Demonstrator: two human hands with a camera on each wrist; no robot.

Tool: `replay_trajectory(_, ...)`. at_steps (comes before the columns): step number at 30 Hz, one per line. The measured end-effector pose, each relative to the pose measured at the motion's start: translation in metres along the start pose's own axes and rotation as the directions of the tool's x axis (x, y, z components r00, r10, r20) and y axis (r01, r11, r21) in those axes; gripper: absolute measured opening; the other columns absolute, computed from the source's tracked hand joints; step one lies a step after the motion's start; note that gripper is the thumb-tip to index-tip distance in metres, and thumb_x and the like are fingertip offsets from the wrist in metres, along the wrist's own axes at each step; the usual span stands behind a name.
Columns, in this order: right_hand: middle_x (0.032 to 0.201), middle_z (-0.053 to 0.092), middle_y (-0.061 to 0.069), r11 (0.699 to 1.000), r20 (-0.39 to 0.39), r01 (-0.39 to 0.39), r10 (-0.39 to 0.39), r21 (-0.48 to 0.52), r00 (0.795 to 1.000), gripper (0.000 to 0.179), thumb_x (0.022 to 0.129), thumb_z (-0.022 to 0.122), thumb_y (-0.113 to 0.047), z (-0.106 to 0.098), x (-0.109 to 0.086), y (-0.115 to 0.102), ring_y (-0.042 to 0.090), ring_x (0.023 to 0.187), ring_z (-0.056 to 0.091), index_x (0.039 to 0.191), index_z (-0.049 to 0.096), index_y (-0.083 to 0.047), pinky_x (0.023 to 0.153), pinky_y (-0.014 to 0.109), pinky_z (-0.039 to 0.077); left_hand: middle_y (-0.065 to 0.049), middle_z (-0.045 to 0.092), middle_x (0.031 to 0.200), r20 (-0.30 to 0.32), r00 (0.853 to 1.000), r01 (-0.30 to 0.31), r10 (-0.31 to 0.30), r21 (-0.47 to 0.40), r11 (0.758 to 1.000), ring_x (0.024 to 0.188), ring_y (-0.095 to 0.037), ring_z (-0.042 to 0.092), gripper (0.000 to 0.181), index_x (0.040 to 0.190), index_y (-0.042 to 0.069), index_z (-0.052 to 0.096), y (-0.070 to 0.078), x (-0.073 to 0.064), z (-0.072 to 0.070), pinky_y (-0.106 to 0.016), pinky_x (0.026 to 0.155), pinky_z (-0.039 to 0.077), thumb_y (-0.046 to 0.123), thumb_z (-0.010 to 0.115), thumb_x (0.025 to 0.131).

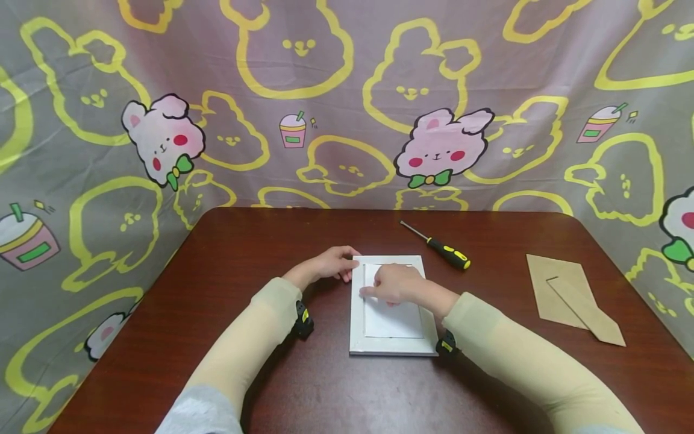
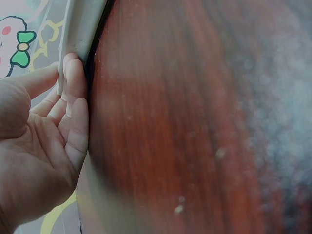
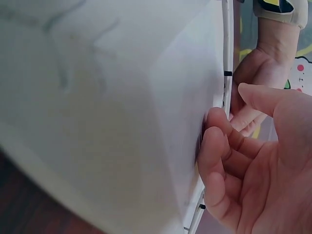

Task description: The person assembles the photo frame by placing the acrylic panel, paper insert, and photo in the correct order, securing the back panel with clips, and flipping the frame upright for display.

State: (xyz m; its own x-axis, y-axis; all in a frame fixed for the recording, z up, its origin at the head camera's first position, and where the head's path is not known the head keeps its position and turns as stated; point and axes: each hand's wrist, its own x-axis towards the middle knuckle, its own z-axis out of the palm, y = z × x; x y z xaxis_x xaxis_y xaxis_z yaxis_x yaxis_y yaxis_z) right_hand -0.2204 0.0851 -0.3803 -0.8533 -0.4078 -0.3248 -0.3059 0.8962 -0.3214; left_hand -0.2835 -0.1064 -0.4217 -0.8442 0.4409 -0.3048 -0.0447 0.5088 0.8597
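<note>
A white picture frame (image 1: 356, 325) lies flat on the table, with a white sheet (image 1: 393, 325) inside its border. In the head view my left hand (image 1: 332, 264) is at the frame's far left corner. The left wrist view shows that hand's (image 2: 44, 131) thumb on one face of the frame edge (image 2: 80, 34) and its fingers on the side and beneath. My right hand (image 1: 398, 283) is over the sheet. In the right wrist view the right hand's (image 3: 253, 170) fingers bend loosely and their tips touch the sheet; the thumb points toward the frame's left border. Small black tabs (image 3: 227, 73) show along the border.
A screwdriver (image 1: 449, 253) with a black and yellow handle lies behind the frame to the right. Farther right are a brown board (image 1: 561, 271) and a narrower brown piece (image 1: 609, 331) overlapping it. A patterned cloth (image 1: 347, 120) hangs behind the dark wooden table (image 1: 282, 229).
</note>
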Motion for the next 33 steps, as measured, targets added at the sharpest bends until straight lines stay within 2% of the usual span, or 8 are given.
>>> replay_trajectory(4, 0.050, 0.057, -0.004, 0.997, -0.041, 0.069, -0.069, 0.016, 0.997, 0.037, 0.092, 0.063, -0.047, 0.001, -0.002, 0.004, 0.011, 0.051, 0.054, 0.070, 0.065, -0.017, 0.054, 0.030, 0.039, -0.006, 0.060, 0.070, -0.003, 1.000, -0.002, 0.002, 0.000, 1.000, 0.061, -0.015, 0.059, 0.027, 0.126, 0.005, 0.055, 0.000, 0.000, 0.001, -0.025, 0.058, 0.045, 0.015, 0.055, 0.100)
replay_trajectory(7, 0.054, 0.055, -0.006, 0.986, -0.117, 0.167, -0.164, 0.019, 0.980, 0.029, 0.091, 0.067, -0.039, 0.003, -0.004, 0.010, 0.010, 0.054, 0.051, 0.071, 0.064, -0.017, 0.054, 0.028, 0.037, -0.006, 0.060, 0.069, -0.001, 1.000, -0.004, 0.004, -0.001, 1.000, 0.061, -0.015, 0.058, 0.027, 0.126, 0.005, 0.055, 0.000, 0.000, 0.001, -0.025, 0.058, 0.045, 0.014, 0.055, 0.100)
replay_trajectory(12, 0.089, 0.065, 0.000, 0.962, -0.205, 0.268, -0.272, -0.049, 0.940, 0.021, 0.087, 0.073, -0.032, 0.002, -0.008, 0.019, 0.016, 0.080, 0.059, 0.096, 0.070, -0.014, 0.070, 0.034, 0.048, -0.006, 0.059, 0.068, -0.003, 1.000, -0.003, 0.003, -0.019, 1.000, 0.059, -0.014, 0.058, 0.028, 0.126, 0.003, 0.054, 0.002, -0.001, 0.002, -0.024, 0.056, 0.044, 0.013, 0.054, 0.100)
replay_trajectory(14, 0.114, 0.063, 0.006, 0.959, -0.178, 0.276, -0.285, -0.070, 0.942, 0.039, 0.085, 0.075, -0.033, 0.001, -0.011, 0.020, 0.022, 0.102, 0.059, 0.115, 0.067, -0.011, 0.084, 0.041, 0.049, -0.006, 0.059, 0.067, -0.003, 1.000, -0.002, 0.002, -0.028, 1.000, 0.059, -0.014, 0.058, 0.028, 0.126, 0.003, 0.054, 0.003, -0.001, 0.001, -0.024, 0.056, 0.044, 0.012, 0.054, 0.100)
replay_trajectory(16, 0.134, 0.054, 0.013, 0.954, -0.127, 0.285, -0.296, -0.095, 0.947, 0.060, 0.083, 0.077, -0.037, 0.002, -0.014, 0.022, 0.030, 0.122, 0.051, 0.132, 0.058, -0.009, 0.096, 0.048, 0.043, -0.006, 0.059, 0.067, -0.002, 1.000, 0.000, 0.000, -0.030, 1.000, 0.059, -0.014, 0.058, 0.028, 0.126, 0.002, 0.054, 0.003, -0.001, 0.001, -0.024, 0.056, 0.044, 0.012, 0.054, 0.100)
replay_trajectory(19, 0.151, 0.037, 0.013, 0.952, -0.050, 0.282, -0.289, -0.117, 0.956, 0.081, 0.080, 0.077, -0.044, 0.004, -0.017, 0.023, 0.036, 0.137, 0.033, 0.146, 0.043, -0.010, 0.104, 0.052, 0.034, -0.006, 0.059, 0.068, 0.000, 1.000, 0.003, -0.003, -0.026, 1.000, 0.059, -0.014, 0.058, 0.027, 0.126, 0.003, 0.054, 0.003, -0.001, 0.001, -0.024, 0.057, 0.044, 0.012, 0.054, 0.101)
replay_trajectory(24, 0.157, 0.026, 0.008, 0.957, 0.023, 0.252, -0.251, -0.147, 0.968, 0.092, 0.078, 0.075, -0.054, 0.007, -0.019, 0.021, 0.033, 0.143, 0.021, 0.151, 0.035, -0.016, 0.106, 0.054, 0.030, -0.005, 0.059, 0.068, 0.000, 1.000, 0.000, 0.000, -0.023, 1.000, 0.060, -0.014, 0.058, 0.028, 0.127, 0.002, 0.054, 0.003, -0.001, 0.001, -0.025, 0.057, 0.045, 0.013, 0.054, 0.101)
replay_trajectory(33, 0.158, 0.025, 0.007, 0.960, 0.060, 0.230, -0.223, -0.162, 0.973, 0.091, 0.077, 0.076, -0.055, 0.004, -0.018, 0.016, 0.032, 0.144, 0.019, 0.150, 0.037, -0.017, 0.106, 0.057, 0.027, -0.006, 0.059, 0.068, 0.000, 1.000, -0.002, 0.001, -0.016, 1.000, 0.060, -0.015, 0.059, 0.028, 0.127, 0.003, 0.054, 0.002, -0.002, 0.000, -0.025, 0.058, 0.045, 0.014, 0.054, 0.100)
